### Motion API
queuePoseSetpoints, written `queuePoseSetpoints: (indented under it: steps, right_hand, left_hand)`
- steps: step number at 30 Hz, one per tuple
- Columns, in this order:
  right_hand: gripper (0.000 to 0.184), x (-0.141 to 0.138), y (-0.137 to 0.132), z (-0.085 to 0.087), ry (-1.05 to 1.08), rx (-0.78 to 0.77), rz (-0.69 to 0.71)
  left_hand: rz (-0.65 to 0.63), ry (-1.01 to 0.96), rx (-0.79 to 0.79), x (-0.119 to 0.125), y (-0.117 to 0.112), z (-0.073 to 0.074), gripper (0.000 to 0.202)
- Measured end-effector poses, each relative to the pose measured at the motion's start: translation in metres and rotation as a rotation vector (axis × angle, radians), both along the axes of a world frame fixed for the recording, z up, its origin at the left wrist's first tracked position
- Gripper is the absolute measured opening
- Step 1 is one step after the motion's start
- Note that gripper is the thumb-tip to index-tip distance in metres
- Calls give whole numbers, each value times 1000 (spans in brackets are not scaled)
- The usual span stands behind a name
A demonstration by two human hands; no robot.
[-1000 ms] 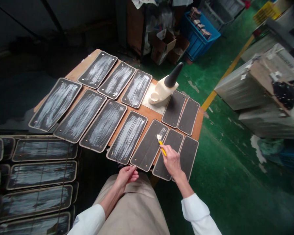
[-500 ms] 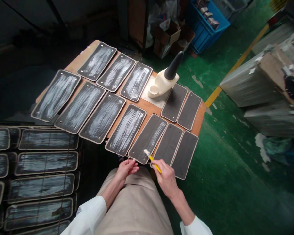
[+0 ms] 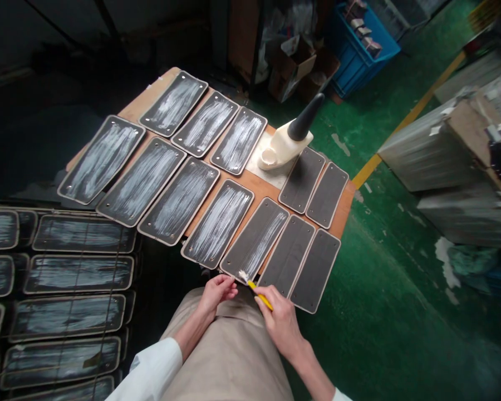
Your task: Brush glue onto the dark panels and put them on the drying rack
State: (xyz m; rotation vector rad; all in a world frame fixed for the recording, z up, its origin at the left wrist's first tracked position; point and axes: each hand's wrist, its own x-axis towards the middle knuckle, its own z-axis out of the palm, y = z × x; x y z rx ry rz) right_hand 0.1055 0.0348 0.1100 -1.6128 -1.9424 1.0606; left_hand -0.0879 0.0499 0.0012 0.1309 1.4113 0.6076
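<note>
My right hand (image 3: 280, 322) grips a yellow-handled brush (image 3: 254, 285) whose white bristles touch the near end of a dark rectangular panel (image 3: 255, 239). That panel carries a few thin white streaks. My left hand (image 3: 217, 293) pinches the near corner of the same panel, fingers closed on its edge. Several panels (image 3: 142, 181) to the left are coated with white streaks. Three bare dark panels (image 3: 315, 270) lie to the right. A cream glue bottle (image 3: 290, 139) with a black cone nozzle lies tilted on a white sheet behind them.
The panels rest on a wooden board (image 3: 345, 210) over a green floor. At left a rack (image 3: 67, 278) holds several more coated panels. A blue crate (image 3: 361, 47) and cardboard boxes (image 3: 294, 64) stand behind. Wrapped machines (image 3: 446, 145) are at right.
My right hand drew the brush from the far end of the panel down to its near end, leaving white streaks. The left hand stayed at the panel's near corner. The view shifted slightly.
</note>
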Motion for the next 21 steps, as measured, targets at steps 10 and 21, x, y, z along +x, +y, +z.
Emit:
queuePoseSetpoints:
  steps: [10, 21]
  right_hand:
    - [21, 54, 159, -30, -378, 381, -137]
    - [20, -11, 29, -14, -166, 68, 215]
  left_hand:
    - [-32, 49, 49, 4, 0, 4, 39]
    - [-15, 28, 58, 1, -1, -3, 37]
